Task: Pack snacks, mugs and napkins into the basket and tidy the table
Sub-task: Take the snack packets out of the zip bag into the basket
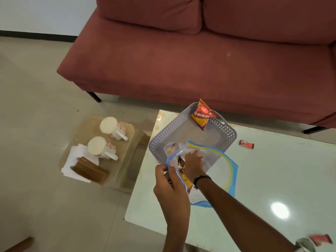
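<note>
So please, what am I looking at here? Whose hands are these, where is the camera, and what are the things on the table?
There is no machine here: a person works with two bare hands, and one camera worn on the head looks down at them. The left hand pinches the rim of a clear zip bag with blue and yellow edge; the right hand reaches inside it, and what its grip holds is hidden. Behind lies a grey perforated plastic basket on the white glossy table, with a red and orange snack packet leaning in its far corner. A small red wrapper lies on the table. On a lower glass table stand two white mugs with red flowers, upside down.
</note>
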`<act>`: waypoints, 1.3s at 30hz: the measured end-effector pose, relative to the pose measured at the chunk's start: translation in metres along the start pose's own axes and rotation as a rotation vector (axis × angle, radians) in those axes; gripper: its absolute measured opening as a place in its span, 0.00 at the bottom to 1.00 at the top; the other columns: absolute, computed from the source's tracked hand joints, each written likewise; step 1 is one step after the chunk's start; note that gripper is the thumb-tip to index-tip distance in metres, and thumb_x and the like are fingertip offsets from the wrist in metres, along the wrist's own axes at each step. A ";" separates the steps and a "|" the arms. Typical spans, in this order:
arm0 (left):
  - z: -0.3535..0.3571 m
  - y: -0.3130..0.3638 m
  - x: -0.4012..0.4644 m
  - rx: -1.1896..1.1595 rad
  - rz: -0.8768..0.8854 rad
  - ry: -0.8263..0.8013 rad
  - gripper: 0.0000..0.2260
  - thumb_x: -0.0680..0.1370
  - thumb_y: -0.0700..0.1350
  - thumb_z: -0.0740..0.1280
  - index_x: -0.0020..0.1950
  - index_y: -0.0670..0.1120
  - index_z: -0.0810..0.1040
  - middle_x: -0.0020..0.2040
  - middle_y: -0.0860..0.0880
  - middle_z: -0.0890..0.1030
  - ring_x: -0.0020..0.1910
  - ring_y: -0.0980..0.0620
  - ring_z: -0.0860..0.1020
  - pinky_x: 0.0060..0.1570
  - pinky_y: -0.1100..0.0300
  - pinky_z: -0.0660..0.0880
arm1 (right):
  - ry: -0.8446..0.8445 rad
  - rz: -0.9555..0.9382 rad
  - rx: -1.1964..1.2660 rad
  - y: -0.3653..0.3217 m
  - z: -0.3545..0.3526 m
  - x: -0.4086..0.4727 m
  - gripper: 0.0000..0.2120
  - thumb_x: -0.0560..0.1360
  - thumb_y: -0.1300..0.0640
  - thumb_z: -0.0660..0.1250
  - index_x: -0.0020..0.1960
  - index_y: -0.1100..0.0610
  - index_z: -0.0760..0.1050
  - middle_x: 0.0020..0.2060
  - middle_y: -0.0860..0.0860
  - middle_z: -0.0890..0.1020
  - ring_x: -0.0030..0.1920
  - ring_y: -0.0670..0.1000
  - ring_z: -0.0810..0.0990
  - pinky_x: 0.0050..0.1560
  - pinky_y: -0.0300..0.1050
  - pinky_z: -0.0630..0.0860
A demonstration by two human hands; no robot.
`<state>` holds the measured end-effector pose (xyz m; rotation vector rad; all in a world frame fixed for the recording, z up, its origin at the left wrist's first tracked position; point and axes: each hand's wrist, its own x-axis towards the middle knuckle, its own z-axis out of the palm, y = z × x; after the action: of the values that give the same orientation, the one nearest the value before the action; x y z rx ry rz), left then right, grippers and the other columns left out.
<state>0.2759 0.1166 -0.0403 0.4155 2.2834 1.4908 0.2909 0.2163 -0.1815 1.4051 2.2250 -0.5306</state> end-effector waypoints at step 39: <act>0.046 0.007 0.056 0.009 -0.043 0.072 0.05 0.78 0.44 0.62 0.42 0.49 0.70 0.36 0.56 0.77 0.37 0.58 0.78 0.37 0.60 0.71 | 0.514 -0.069 0.783 0.155 -0.123 0.084 0.09 0.71 0.65 0.70 0.50 0.61 0.83 0.45 0.57 0.86 0.39 0.43 0.80 0.34 0.21 0.70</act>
<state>0.2484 0.1810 -0.0589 0.3181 2.3401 1.4970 0.3800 0.4076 -0.1396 2.0229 2.5991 -1.2900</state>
